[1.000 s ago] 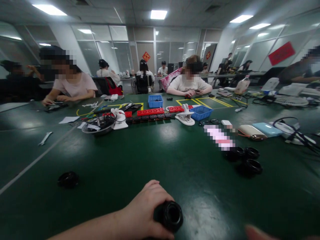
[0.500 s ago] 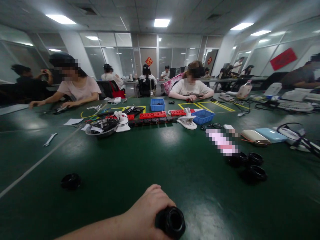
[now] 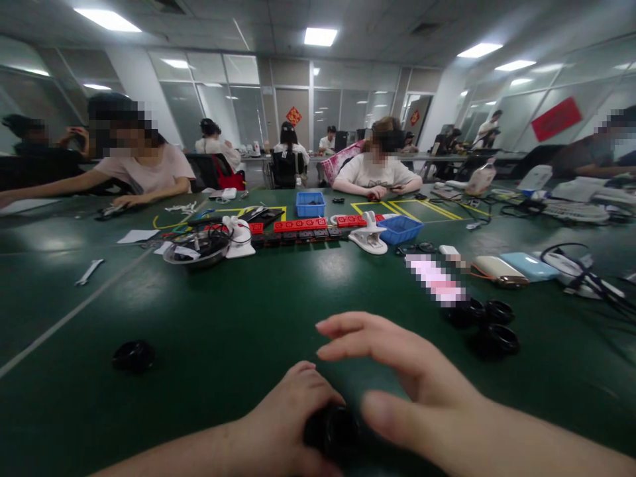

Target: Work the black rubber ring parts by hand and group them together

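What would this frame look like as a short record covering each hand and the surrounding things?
Left hand: closed around a black hollow fitting
Right hand: open, beside the fitting; contact unclear
Table, left: black ring-shaped part, wrench
Table, right: cluster of black ring-shaped parts
Farther back: two blue bins, red strips

Left hand (image 3: 293, 412) and right hand (image 3: 422, 381) are showing bare, slim fingers (image 3: 373, 338) are tapering, forearms (image 3: 186, 450) are going uncovered

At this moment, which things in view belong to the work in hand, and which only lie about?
Belong: black fitting, gripped by left hand; right hand, open near it; probably loose black rings.
Lying about, seemingly: wrench, white clips, bowl.
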### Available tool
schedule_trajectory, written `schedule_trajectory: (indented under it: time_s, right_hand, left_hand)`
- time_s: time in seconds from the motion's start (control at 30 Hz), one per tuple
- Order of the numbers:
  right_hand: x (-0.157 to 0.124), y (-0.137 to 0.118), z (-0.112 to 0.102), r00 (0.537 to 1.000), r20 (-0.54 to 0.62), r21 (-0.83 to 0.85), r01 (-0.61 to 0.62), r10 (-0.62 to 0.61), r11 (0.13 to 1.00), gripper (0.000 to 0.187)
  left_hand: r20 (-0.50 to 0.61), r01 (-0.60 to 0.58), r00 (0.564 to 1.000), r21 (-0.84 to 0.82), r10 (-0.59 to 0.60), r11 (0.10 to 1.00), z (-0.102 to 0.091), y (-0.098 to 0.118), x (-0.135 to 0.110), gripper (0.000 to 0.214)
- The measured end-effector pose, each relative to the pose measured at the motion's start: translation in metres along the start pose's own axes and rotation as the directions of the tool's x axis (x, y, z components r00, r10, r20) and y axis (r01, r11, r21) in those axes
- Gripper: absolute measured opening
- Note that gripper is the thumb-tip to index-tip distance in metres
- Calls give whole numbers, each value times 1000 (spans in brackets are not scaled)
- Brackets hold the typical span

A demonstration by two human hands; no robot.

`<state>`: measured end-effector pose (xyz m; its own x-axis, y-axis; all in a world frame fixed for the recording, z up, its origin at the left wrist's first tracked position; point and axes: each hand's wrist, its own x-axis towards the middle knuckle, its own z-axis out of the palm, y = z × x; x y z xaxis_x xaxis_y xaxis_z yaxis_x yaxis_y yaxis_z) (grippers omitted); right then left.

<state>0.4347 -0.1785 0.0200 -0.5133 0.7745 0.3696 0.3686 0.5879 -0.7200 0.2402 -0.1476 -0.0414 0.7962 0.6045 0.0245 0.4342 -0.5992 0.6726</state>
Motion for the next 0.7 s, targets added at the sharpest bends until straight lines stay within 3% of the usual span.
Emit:
schedule_trajectory:
  time_s: [0.1, 0.2, 0.27, 0.4, 0.53, 0.7]
  right_hand:
    - [23, 10, 6, 996, -47, 74, -70, 74, 995, 13]
    - [17, 28, 18, 983, -61, 14, -171, 172, 985, 22]
    - [8, 36, 22, 980, -90, -67, -184, 178, 981, 39]
    - [1, 38, 27, 997, -4, -220, -80, 81, 972, 55]
    - [-1, 43, 42, 999, 40, -271, -13, 25, 963, 78]
    - [-8, 53, 52, 983, 12, -377, 174, -184, 909, 70]
  left_hand:
    - [23, -23, 999, -15, 23, 1000, -1, 0, 3, 46]
    - [39, -27, 999, -5, 27, 1000, 1, -5, 4, 44]
    - [43, -28, 999, -2, 28, 1000, 6, -11, 4, 41]
    - [-3, -16, 1000, 32, 17, 999, 16, -21, 3, 37]
    - [-54, 49, 998, 108, -44, 993, 14, -15, 4, 30]
    - [-73, 57, 996, 111, -50, 992, 9, -6, 4, 28]
